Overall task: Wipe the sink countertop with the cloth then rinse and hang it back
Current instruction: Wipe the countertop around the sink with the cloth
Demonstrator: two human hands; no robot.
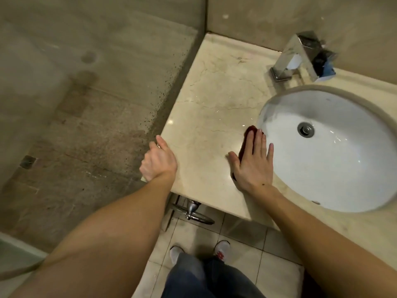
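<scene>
The cloth (247, 141) is showing as a dark red, almost maroon strip of fabric, mostly hidden under the person's right hand (253, 162). Only its far tip, peeking out beyond the fingertips, and a narrow band along the thumb side of the palm are showing, so its full shape and size are not readable. It is lying flat on the countertop (206, 108), just beside the left rim of the sink (335, 155), on the strip of stone between the basin and the counter's front corner.

The right hand is pressing down on the cloth palm-flat, its fingers (261, 145) extended and slightly spread, the thumb angled out to the left; the outer fingers are reaching over the basin rim. The left hand (158, 160) is resting on the counter's left edge, its fingers curling over the side while the thumb is lying on top of the stone.

One cloth is showing, one round white basin with one metal drain (306, 130), and one square chrome faucet (300, 57) standing behind it. Two bare forearms are reaching in from below, and two light shoes (222, 248) are standing on the tiled floor (253, 257) beneath the counter.
</scene>
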